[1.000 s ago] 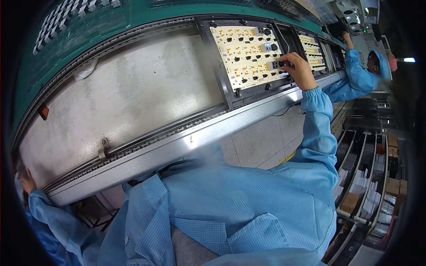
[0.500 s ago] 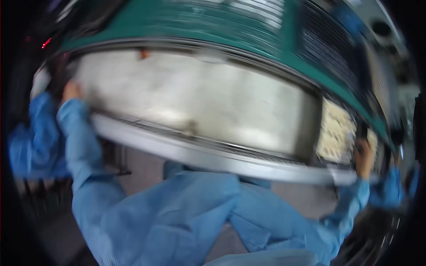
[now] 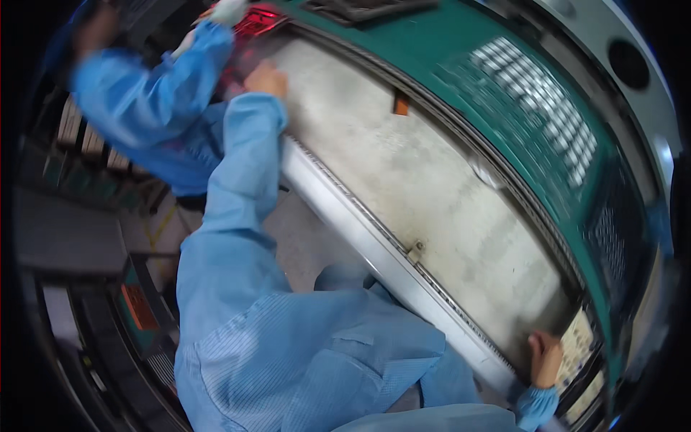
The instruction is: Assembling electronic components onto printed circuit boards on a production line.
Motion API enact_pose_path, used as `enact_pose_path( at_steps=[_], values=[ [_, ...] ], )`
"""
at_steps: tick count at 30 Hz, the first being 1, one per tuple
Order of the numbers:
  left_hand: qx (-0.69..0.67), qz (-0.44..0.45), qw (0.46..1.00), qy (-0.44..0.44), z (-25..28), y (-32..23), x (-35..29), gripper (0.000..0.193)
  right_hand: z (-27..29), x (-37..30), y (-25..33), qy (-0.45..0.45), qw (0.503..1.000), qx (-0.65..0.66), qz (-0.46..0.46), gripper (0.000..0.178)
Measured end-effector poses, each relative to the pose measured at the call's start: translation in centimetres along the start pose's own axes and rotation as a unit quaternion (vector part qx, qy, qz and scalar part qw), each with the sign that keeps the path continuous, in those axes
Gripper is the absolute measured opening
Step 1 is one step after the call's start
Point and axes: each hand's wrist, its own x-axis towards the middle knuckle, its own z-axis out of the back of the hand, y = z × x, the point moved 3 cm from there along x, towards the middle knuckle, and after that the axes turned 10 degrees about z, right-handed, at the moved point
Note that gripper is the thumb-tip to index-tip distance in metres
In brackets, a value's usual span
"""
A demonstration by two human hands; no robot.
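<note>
A long pale metal plate (image 3: 403,165) runs between two conveyor rails, with a silver front rail (image 3: 345,219) along its near side. At its far left end is my left hand (image 3: 268,79), beside a red-lit area; its fingers point away and are too unclear to read. My right hand (image 3: 545,358) is at the plate's right end, next to a cream-coloured board panel (image 3: 577,338). Its fingers are loosely bent and apart, and I see nothing in them. A small metal fitting (image 3: 416,248) sits at the plate's near edge, an orange piece (image 3: 401,103) at its far edge.
Behind the plate rises a green machine housing (image 3: 461,79) with bright reflections. A co-worker's blue sleeve (image 3: 158,93) and gloved hand (image 3: 229,11) are close to my left arm. Dark racks (image 3: 108,345) with an orange item (image 3: 138,306) stand at the lower left.
The view has swung, so the conveyor now slants down to the right. My right hand has come from over the cream panel to the plate's end. My left hand stays at the left end.
</note>
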Motion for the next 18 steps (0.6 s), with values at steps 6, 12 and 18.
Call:
enact_pose_path(
  at_steps=[6,12,18],
  values=[
    [-0.074,0.058,0.993,-0.067,1.3,0.0,-4.6,0.012,-0.7,-4.8,-6.3,0.201,0.973,-0.068,-0.089,0.038],
    [-0.238,-0.056,0.965,-0.098,2.5,-1.5,-7.0,0.004,-1.9,-1.5,0.1,-0.003,0.997,0.07,0.037,0.021],
    [-0.465,0.034,0.851,-0.241,6.8,2.1,-11.3,0.027,-5.7,3.6,16.7,0.041,0.96,0.104,0.258,0.034]
  ],
)
